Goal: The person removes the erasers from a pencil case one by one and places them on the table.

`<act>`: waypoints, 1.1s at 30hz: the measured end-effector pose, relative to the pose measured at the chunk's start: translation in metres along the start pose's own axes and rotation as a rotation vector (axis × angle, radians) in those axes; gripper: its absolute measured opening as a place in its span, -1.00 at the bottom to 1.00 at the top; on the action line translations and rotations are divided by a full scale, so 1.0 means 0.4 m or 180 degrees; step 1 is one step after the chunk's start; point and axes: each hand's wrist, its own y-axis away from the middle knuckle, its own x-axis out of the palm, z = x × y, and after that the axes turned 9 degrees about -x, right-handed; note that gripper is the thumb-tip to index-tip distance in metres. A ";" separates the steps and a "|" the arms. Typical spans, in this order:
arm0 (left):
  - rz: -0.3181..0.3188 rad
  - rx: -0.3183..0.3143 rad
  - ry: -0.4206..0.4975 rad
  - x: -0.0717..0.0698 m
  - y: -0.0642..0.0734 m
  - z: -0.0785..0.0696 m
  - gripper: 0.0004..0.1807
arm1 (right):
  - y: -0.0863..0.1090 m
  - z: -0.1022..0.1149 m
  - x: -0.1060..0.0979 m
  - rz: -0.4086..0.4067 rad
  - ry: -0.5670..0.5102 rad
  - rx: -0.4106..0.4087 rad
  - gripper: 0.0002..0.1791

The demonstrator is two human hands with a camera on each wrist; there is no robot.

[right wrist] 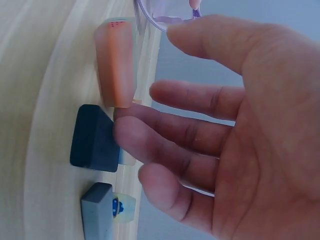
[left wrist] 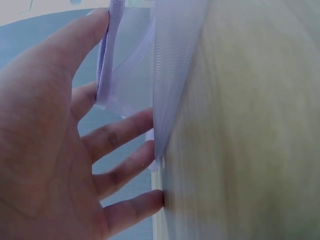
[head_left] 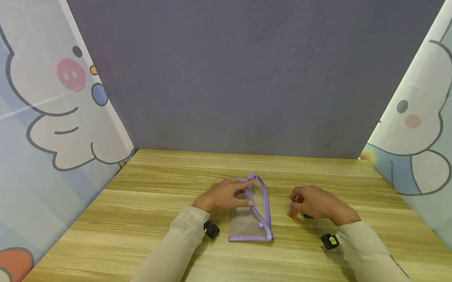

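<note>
A flat see-through mesh pouch [head_left: 245,227] with purple edging and a zipper lies on the table, its mouth parted. My left hand [head_left: 223,194] rests over its left part, thumb and index finger spread apart against the zipper edge [left wrist: 104,75]. My right hand [head_left: 314,202] hovers low over a few small blocks, its fingers loosely bent with nothing between them. Nearest its fingertips are an orange block [right wrist: 116,65] with a pale translucent side and a black block [right wrist: 94,139]. Beside them is a grey block [right wrist: 97,212] with a clear part bearing a blue figure.
The wood-grain table [head_left: 138,238] runs back to a dark grey panel [head_left: 244,74]. Cartoon-printed sheets [head_left: 17,148] hang on both sides. A small black device [head_left: 211,229] sits at the left wrist, another black device [head_left: 329,241] at the right.
</note>
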 end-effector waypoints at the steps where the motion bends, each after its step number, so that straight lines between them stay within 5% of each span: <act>1: 0.0006 -0.0005 -0.0003 0.000 0.000 0.000 -0.11 | 0.001 0.000 0.000 -0.0014 -0.0003 -0.0005 -0.72; 10: 0.0020 0.0011 -0.0028 0.001 0.000 0.003 -0.12 | -0.004 0.000 -0.004 -0.0470 0.0412 0.0015 -0.76; 18: -0.0052 0.0071 -0.0047 -0.001 -0.004 0.007 -0.11 | -0.011 -0.007 -0.009 -0.0580 0.0409 0.0149 -0.74; 33: -0.0266 0.0003 0.0280 -0.014 0.005 0.033 -0.27 | 0.011 -0.040 -0.011 -0.1051 0.0622 0.0001 -0.82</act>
